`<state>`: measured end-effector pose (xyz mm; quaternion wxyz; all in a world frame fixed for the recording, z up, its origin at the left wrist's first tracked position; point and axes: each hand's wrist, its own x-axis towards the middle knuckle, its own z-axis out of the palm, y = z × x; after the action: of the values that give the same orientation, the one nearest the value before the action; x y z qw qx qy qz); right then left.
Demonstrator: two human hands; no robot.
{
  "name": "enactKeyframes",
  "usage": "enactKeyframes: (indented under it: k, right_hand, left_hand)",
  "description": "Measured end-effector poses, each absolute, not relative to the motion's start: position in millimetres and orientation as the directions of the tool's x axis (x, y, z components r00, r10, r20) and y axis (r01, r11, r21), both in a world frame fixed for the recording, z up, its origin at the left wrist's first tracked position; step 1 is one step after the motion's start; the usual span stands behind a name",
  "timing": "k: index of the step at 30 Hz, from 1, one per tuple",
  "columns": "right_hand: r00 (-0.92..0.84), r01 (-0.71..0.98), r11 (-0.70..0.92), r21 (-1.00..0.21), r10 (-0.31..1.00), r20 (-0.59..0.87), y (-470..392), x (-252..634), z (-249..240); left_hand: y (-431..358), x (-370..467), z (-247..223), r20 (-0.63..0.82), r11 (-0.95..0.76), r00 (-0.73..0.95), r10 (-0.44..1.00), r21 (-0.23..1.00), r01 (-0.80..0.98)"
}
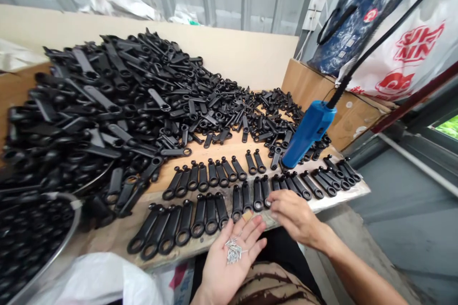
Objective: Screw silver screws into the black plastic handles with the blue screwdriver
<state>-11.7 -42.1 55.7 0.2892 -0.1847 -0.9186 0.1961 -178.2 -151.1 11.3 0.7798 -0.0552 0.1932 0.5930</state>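
My left hand [229,259] lies palm up below the bench edge, cupping a small heap of thin silvery pins [232,249]. My right hand [291,214] reaches over the front edge, its fingertips at the ring end of a black plastic handle [266,193] in the front row. Whether those fingers pinch a pin is too small to tell. Rows of black handles [200,214] lie side by side along the front of the wooden bench [229,150]. A blue power tool [307,133] hangs on a black cable just above the right end of the rows.
A big loose pile of black handles [118,100] covers the left and back of the bench. A metal bowl [66,243] of black parts sits at lower left above a white plastic bag [96,279]. Cardboard box [332,100] and shopping bags [404,52] stand at right.
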Motion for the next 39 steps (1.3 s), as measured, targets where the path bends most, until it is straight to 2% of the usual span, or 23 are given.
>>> enactKeyframes:
  k: [3, 5, 13, 18, 25, 30, 34, 39]
  right_hand:
    - [-0.705, 0.257, 0.777, -0.575, 0.558, 0.438, -9.0, -7.8, 57.1]
    - [-0.682, 0.283, 0.758, -0.587, 0.590, 0.432, 6.4, -7.4, 54.9]
    - [-0.555, 0.460, 0.772, -0.438, 0.635, 0.537, 25.7, 13.7, 22.9]
    - [-0.539, 0.561, 0.744, -0.363, 0.661, 0.521, 31.1, 27.1, 9.1]
    - [-0.577, 0.571, 0.747, -0.342, 0.661, 0.480, 39.0, 27.8, 2.8]
    - [-0.652, 0.571, 0.745, -0.344, 0.667, 0.361, 39.3, 30.6, -3.8]
    - [-0.681, 0.609, 0.749, -0.261, 0.662, 0.313, 37.4, 29.8, -2.5]
    - [-0.693, 0.582, 0.784, -0.217, 0.618, 0.371, 36.1, 25.3, 4.8]
  left_hand:
    - [-136.7, -185.3, 9.7, -0.428, 0.283, 0.168, 0.888, 0.221, -0.933]
    - [-128.0, -188.7, 8.9, -0.442, 0.296, 0.166, 0.881, 0.241, -0.924]
    - [-109.5, -212.2, 17.3, -0.382, 0.265, 0.163, 0.910, 0.231, -0.936]
    - [-102.1, -225.4, 22.9, -0.377, 0.193, 0.091, 0.922, 0.242, -0.951]
    - [-94.1, -230.1, 20.8, -0.441, 0.208, 0.112, 0.891, 0.176, -0.962]
    - [-84.3, -234.2, 22.9, -0.476, 0.314, 0.210, 0.854, 0.149, -0.938]
    - [-80.5, -235.7, 23.5, -0.427, 0.318, 0.224, 0.876, 0.163, -0.934]
    - [-81.7, -234.7, 22.7, -0.373, 0.308, 0.241, 0.896, 0.130, -0.942]
